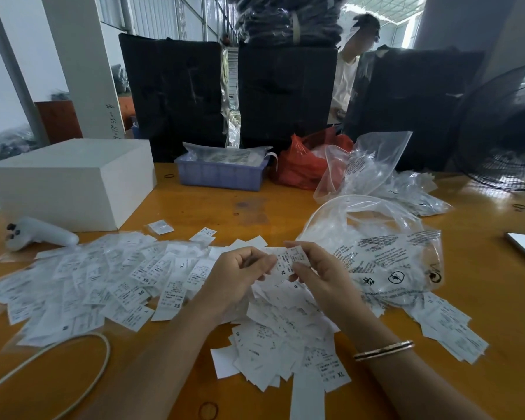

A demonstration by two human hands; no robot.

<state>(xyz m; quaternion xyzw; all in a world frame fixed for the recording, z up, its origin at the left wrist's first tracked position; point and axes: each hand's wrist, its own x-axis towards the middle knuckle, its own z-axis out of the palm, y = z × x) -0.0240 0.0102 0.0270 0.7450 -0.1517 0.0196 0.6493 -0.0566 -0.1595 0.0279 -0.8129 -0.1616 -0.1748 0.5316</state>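
Note:
A small white size label point(287, 262) marked M is held above the orange table point(225, 204). My left hand point(237, 280) pinches its left side and my right hand point(319, 271) pinches its right side, thumb below and fingers on top. Under both hands lies a heap of loose white labels point(273, 331). A wider spread of labels point(97, 283) printed XS, L and XL covers the table to the left. A clear printed plastic bag point(388, 256) lies just right of my right hand.
A white box point(73, 180) and a white controller point(40, 233) sit at the left. A blue tray point(220, 172), a red bag point(306, 165) and clear bags point(373, 165) stand behind. A black fan point(506, 131) is at the right, a white cable point(73, 380) near left. A person stands beyond black bundles.

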